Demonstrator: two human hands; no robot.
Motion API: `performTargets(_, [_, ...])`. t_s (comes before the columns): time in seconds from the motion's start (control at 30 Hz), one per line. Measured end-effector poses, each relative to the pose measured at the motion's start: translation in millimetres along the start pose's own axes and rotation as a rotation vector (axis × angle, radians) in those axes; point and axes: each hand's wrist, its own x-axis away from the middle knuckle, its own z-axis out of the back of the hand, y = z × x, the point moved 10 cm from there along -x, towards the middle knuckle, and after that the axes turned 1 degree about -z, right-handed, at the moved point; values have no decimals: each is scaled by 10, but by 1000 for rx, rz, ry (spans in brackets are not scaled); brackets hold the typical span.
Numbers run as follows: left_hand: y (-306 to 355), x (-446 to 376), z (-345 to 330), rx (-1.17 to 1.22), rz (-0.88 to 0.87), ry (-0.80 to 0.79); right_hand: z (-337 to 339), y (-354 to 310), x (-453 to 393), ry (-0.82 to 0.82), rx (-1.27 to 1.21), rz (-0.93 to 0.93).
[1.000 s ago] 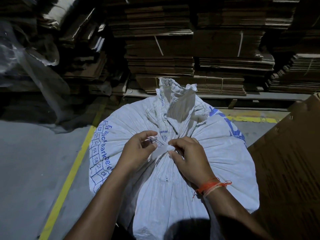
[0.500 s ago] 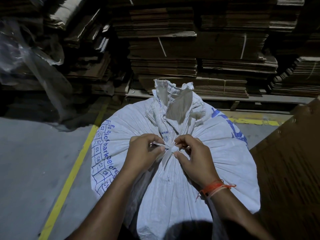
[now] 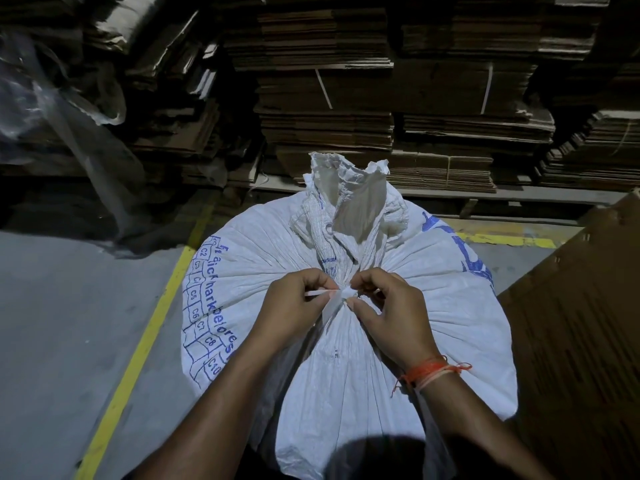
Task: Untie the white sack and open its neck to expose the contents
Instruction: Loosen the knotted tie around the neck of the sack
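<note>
A full white woven sack [image 3: 433,323] with blue print stands in front of me, its cloth gathered into pleats at a tied neck. The loose mouth [image 3: 349,199] of the sack sticks up beyond the knot. A white tie strip [image 3: 334,299] binds the neck. My left hand [image 3: 294,310] pinches one end of the strip between thumb and finger. My right hand [image 3: 388,306], with an orange thread band on its wrist, pinches the knot from the other side. The contents are hidden.
Stacks of flattened cardboard [image 3: 381,98] fill the back on a low platform. A brown cardboard sheet [image 3: 581,323] leans at the right of the sack. A yellow floor line [image 3: 138,344] runs along the grey floor at left. Clear plastic wrap [image 3: 52,109] hangs at far left.
Both hands have drawn closer around the knot and shifted slightly up the neck. The left fingers now pull a strip end out to the left. The neck stays tied.
</note>
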Motion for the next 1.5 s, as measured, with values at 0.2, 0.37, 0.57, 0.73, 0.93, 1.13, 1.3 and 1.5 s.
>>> performTargets(0.2, [-10, 16, -5, 22, 49, -2, 3, 27, -11, -6, -3, -19])
performTargets(0.37, [5, 38, -2, 23, 56, -3, -6, 8, -7, -17, -20, -31])
performTargets(0.57, [-19, 42, -27, 46, 77, -6, -26, 38, -7, -37, 4, -37])
performTargets(0.73, [-20, 54, -38, 58, 94, -7, -34, 34, -4, -34, 8, -30])
performTargets(0.93, [-37, 46, -58, 46, 110, -2, -52, 50, -7, -27, 25, -19])
performTargets(1.13, [-92, 21, -94, 40, 129, -1, -80, 63, 0, -14, 43, 5])
performTargets(1.3, [-55, 14, -131, -6, 108, 3, -88, 79, 3, -8, 53, 14])
performTargets(1.5, [-31, 17, -165, 14, 100, -17, -76, 57, 12, 5, 69, 31])
